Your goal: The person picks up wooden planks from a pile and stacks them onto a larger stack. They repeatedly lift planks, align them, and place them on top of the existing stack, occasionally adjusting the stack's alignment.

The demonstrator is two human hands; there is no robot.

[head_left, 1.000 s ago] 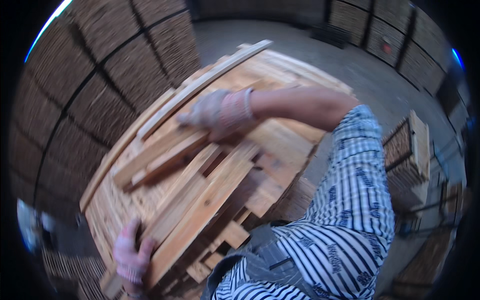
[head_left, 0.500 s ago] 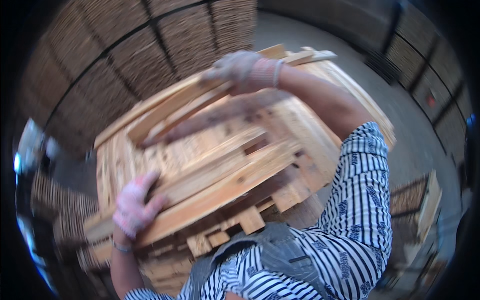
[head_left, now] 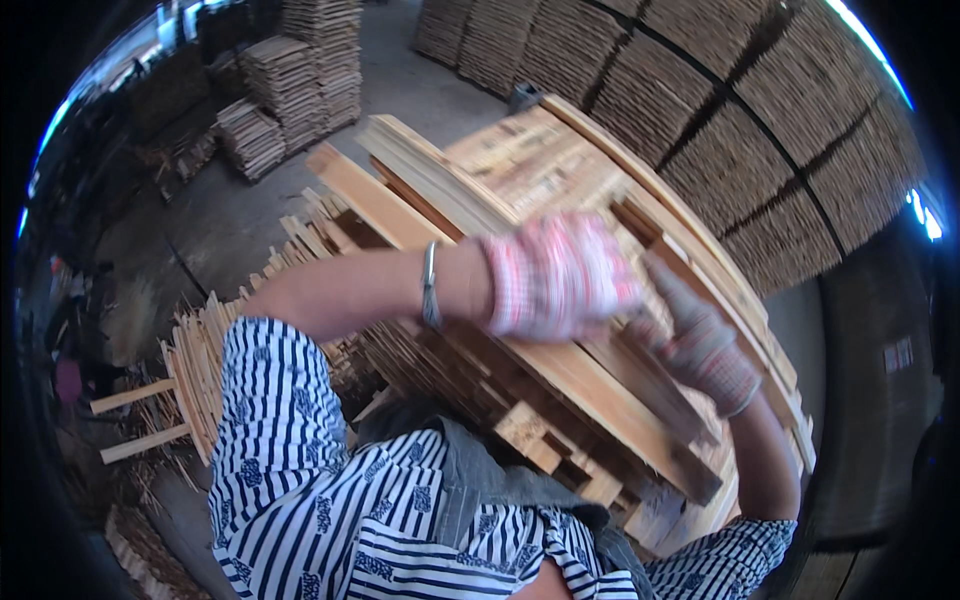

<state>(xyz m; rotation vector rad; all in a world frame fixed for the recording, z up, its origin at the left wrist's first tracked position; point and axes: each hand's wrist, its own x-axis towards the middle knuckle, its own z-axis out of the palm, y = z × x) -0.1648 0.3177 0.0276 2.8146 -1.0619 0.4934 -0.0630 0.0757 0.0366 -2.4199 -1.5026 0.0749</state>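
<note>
My left hand [head_left: 565,275], in a pink-and-white knitted glove, reaches across from the left over the long wooden planks. It is smeared by motion and its fingers are mostly hidden. Beside it, my right hand [head_left: 703,345], in a greyer glove, has a finger stretched out and the thumb apart, close to a dark-faced board [head_left: 650,385]. Below both hands runs a pale plank [head_left: 590,385] along the near side of the wooden stack. Another plank [head_left: 430,165] lies beside it, its far end sticking out past my left forearm.
Pale boards [head_left: 530,155] form the stack's top, with a long strip [head_left: 680,200] along its far edge. Tall strapped bundles of thin wood [head_left: 720,110] stand behind. Loose sticks [head_left: 195,370] lie at the left, and smaller piles [head_left: 285,95] rest on the floor at the far left.
My view has swung round over the wood. My hands, previously far apart on separate planks, are now close together; my left hand has moved off the near plank's left end.
</note>
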